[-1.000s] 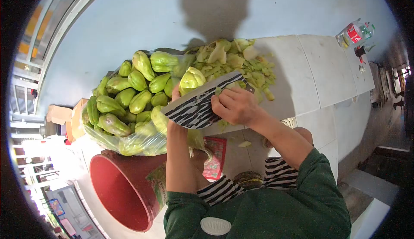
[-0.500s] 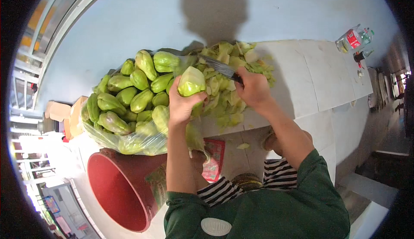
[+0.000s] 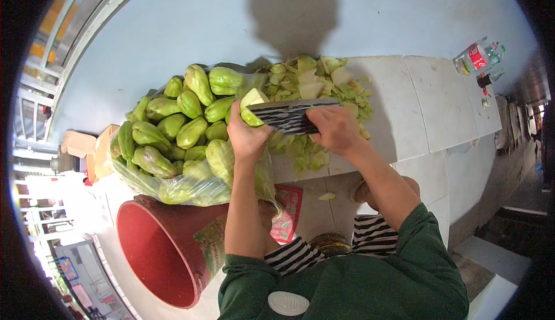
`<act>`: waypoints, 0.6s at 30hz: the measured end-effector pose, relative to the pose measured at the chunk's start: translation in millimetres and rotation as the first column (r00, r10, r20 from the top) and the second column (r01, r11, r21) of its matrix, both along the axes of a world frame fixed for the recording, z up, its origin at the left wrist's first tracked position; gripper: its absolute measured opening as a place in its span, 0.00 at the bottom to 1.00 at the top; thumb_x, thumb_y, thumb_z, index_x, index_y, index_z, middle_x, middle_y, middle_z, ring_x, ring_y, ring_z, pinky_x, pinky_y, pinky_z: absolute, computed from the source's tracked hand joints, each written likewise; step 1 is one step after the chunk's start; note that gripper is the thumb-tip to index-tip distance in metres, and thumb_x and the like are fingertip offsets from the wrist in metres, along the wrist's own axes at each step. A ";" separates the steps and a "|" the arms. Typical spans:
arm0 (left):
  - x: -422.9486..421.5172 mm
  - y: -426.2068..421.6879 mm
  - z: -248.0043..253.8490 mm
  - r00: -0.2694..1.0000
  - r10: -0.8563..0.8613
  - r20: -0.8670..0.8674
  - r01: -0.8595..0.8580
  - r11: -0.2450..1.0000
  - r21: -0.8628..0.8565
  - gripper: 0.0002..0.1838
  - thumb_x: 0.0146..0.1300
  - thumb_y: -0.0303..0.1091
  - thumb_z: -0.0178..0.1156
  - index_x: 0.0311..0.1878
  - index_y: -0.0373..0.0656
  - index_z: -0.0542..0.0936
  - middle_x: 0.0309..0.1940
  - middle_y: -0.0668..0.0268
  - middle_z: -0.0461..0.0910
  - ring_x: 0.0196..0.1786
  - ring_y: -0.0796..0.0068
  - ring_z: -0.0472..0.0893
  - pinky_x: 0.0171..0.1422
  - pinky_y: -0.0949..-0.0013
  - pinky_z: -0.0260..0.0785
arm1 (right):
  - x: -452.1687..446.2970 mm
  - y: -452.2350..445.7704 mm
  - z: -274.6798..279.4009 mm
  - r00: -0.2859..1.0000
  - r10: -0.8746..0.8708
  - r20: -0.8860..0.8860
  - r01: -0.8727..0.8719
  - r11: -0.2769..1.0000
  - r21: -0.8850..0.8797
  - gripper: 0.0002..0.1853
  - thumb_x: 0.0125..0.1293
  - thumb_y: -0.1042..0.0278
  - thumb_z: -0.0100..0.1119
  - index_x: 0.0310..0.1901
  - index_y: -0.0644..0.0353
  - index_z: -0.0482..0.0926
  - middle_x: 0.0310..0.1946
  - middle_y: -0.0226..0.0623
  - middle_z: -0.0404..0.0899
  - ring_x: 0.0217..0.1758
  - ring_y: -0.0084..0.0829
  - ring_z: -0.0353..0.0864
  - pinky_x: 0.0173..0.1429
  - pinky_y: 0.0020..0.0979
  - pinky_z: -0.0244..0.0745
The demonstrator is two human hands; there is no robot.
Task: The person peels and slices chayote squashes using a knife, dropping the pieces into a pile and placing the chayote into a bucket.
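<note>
A partly peeled green chayote [image 3: 253, 101] is in my left hand [image 3: 247, 136], the fingers wrapped round its lower part. Its top shows pale, cut flesh. My right hand [image 3: 335, 128] grips a knife [image 3: 286, 116] whose broad, dark-and-light streaked blade points left. The blade's tip end lies against the right side of the chayote, or just in front of it. Behind and below the knife spreads a heap of chayote peelings [image 3: 309, 86]. To the left of my left hand, a clear plastic bag [image 3: 191, 193] bulges with whole green chayotes [image 3: 191, 132].
A red bucket [image 3: 153, 256] lies tipped below the bag. Plastic bottles [image 3: 477, 59] stand at the tiled ledge's [image 3: 413, 109] far right. A cardboard box [image 3: 104, 152] sits at left. One peel piece [image 3: 326, 196] lies on the floor near a red-patterned packet [image 3: 287, 210].
The knife has swung from above the peelings, pointing up-left, down to the chayote, its broad side now facing me. My right hand has moved slightly down; the left still holds the chayote.
</note>
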State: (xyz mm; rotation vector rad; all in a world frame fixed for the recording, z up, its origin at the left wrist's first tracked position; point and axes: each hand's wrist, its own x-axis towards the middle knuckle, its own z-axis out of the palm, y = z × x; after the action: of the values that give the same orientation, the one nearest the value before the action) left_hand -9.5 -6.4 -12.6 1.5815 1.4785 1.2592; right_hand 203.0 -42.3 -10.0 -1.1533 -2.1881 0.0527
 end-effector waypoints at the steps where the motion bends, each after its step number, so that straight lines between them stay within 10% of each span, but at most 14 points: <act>1: -1.2 0.4 -0.4 1.000 -0.013 0.017 0.012 0.999 0.032 0.31 0.39 0.28 0.74 0.50 0.37 0.74 0.39 0.60 0.82 0.41 0.73 0.80 0.50 0.67 0.73 | 0.9 0.1 -2.1 0.998 -0.057 -0.039 0.055 0.997 -0.048 0.17 0.49 0.67 0.64 0.40 0.57 0.70 0.30 0.39 0.78 0.37 0.44 0.81 0.38 0.44 0.75; 8: 0.9 -1.1 4.0 0.998 0.055 -0.044 -0.047 0.985 0.165 0.35 0.39 0.30 0.77 0.53 0.36 0.73 0.41 0.60 0.82 0.43 0.70 0.80 0.51 0.67 0.73 | 16.6 10.7 -5.9 0.920 -0.386 -0.071 0.368 0.911 -0.185 0.10 0.58 0.67 0.60 0.40 0.58 0.73 0.20 0.42 0.78 0.25 0.47 0.80 0.29 0.45 0.73; 11: -3.4 1.3 -5.7 0.994 -0.073 0.085 0.082 0.990 -0.116 0.36 0.45 0.34 0.77 0.57 0.37 0.71 0.46 0.61 0.80 0.47 0.67 0.79 0.52 0.64 0.73 | 18.4 10.5 -0.2 0.912 -0.407 -0.053 0.364 0.862 -0.353 0.12 0.59 0.66 0.58 0.42 0.56 0.69 0.28 0.44 0.80 0.31 0.52 0.80 0.34 0.52 0.73; 13: -1.7 2.3 -15.6 0.694 0.300 0.655 0.148 0.831 -0.537 0.30 0.58 0.41 0.69 0.60 0.39 0.69 0.53 0.61 0.76 0.52 0.66 0.77 0.53 0.63 0.73 | 17.5 11.1 -0.9 0.914 -0.402 -0.056 0.359 0.864 -0.352 0.12 0.59 0.66 0.58 0.42 0.56 0.69 0.28 0.44 0.80 0.31 0.52 0.80 0.35 0.52 0.73; 15: -0.1 3.4 -2.9 0.400 -0.010 0.916 0.237 0.967 -0.093 0.29 0.72 0.55 0.43 0.65 0.42 0.65 0.60 0.58 0.71 0.58 0.57 0.75 0.59 0.54 0.69 | 15.2 12.2 -3.0 0.916 -0.397 -0.066 0.351 0.868 -0.352 0.11 0.60 0.66 0.58 0.42 0.56 0.69 0.28 0.45 0.80 0.31 0.52 0.81 0.35 0.52 0.73; 18: -9.2 1.7 11.9 0.327 0.004 0.945 0.217 0.973 -0.079 0.31 0.71 0.59 0.41 0.65 0.43 0.65 0.61 0.58 0.71 0.59 0.52 0.74 0.59 0.47 0.68 | 12.3 12.4 -8.9 0.921 -0.381 -0.084 0.331 0.876 -0.350 0.12 0.60 0.67 0.57 0.44 0.57 0.70 0.28 0.46 0.79 0.31 0.53 0.80 0.35 0.51 0.73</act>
State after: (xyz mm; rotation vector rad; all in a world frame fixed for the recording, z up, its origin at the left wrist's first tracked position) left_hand -18.7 -4.7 -0.8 0.4895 0.6308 1.4848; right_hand 215.4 -29.9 -18.9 -1.6710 -1.8428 0.3471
